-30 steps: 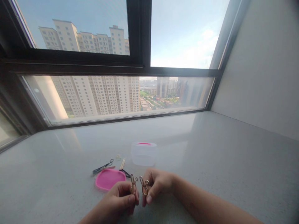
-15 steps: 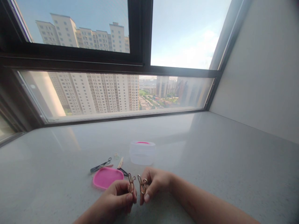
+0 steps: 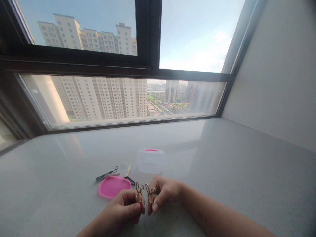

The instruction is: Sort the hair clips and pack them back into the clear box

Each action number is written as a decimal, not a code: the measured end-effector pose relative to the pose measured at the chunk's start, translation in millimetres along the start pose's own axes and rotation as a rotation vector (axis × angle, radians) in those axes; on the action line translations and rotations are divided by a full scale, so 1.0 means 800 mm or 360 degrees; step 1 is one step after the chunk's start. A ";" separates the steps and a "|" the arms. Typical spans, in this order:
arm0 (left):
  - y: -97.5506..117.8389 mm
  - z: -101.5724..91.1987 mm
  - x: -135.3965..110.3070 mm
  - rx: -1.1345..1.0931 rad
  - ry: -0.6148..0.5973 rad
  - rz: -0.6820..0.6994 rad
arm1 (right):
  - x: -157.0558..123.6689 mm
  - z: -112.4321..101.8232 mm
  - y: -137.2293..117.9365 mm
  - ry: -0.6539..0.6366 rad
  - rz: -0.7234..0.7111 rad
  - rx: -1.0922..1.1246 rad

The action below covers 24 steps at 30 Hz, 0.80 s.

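My left hand (image 3: pixel 126 206) is closed, with thumb and fingers pinching a rabbit-shaped gold-coloured metal clip (image 3: pixel 138 189) upright. Facing it, my right hand (image 3: pixel 165 193) pinches a similar rabbit-shaped metal clip (image 3: pixel 149 190), also with its looped ears up. A small gap separates the two clips, which stand side by side. Just beyond my left hand lies a bright pink oval lid (image 3: pixel 114 187), its near edge partly covered by that hand.
Behind the lid are a long dark clip-like item with a ring end (image 3: pixel 106 175), a pale snap hair clip (image 3: pixel 127 171) and a black hair clip (image 3: pixel 130 180). A translucent box (image 3: pixel 150 162) stands farther back on the pale speckled sill (image 3: pixel 222 171), below the window frame (image 3: pixel 133 122).
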State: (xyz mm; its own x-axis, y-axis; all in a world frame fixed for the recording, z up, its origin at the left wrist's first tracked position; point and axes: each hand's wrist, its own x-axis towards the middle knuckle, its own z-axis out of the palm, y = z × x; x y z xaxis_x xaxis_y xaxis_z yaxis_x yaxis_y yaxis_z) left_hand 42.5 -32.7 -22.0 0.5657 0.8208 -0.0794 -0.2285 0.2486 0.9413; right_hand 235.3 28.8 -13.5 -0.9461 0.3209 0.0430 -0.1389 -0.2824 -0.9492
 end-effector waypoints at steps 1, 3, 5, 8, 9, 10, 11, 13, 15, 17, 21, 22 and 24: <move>0.000 0.000 0.000 0.0003 -0.0001 -0.0005 | 0.000 0.000 0.000 0.0002 -0.0004 0.0000; 0.001 0.001 -0.001 0.0007 0.0008 -0.0015 | 0.000 -0.001 0.001 0.0003 -0.0010 -0.0001; 0.003 0.002 -0.002 0.0022 0.0034 -0.0013 | 0.000 -0.001 0.001 0.0005 -0.0007 -0.0003; 0.006 0.006 -0.003 0.0048 0.0068 -0.0012 | 0.000 -0.001 0.001 0.0022 0.0007 -0.0005; 0.008 0.008 -0.003 0.0049 0.0081 -0.0016 | 0.000 0.000 0.001 0.0029 0.0008 -0.0001; 0.009 0.009 -0.004 0.0047 0.0091 -0.0021 | 0.000 0.000 0.000 0.0036 0.0005 0.0004; 0.010 0.011 -0.004 0.0040 0.0097 -0.0026 | 0.000 0.001 -0.001 0.0045 0.0005 0.0010; 0.013 0.013 -0.005 0.0027 0.0118 -0.0032 | 0.000 0.001 -0.002 0.0059 0.0017 0.0003; 0.014 0.014 -0.005 0.0007 0.0129 -0.0038 | 0.000 0.002 -0.002 0.0066 0.0020 -0.0012; 0.013 0.014 -0.005 -0.0001 0.0137 -0.0034 | 0.000 0.002 -0.002 0.0062 0.0003 -0.0031; 0.006 0.011 -0.004 -0.0004 0.0160 -0.0021 | 0.000 -0.001 0.001 0.0083 -0.0017 -0.0096; 0.005 0.011 -0.003 -0.0024 0.0170 -0.0015 | 0.000 -0.003 0.002 0.0091 -0.0009 -0.0108; 0.003 0.010 -0.003 -0.0076 0.0179 -0.0002 | -0.001 -0.005 0.004 0.0109 -0.0006 -0.0089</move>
State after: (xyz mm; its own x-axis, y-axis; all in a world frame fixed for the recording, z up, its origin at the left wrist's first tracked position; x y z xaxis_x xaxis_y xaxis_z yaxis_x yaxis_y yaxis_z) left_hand 46.8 -38.1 -16.9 0.4743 0.8722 -0.1195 -0.2668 0.2718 0.9246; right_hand 236.5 31.1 -18.1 -0.9230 0.3838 0.0271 -0.1242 -0.2304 -0.9651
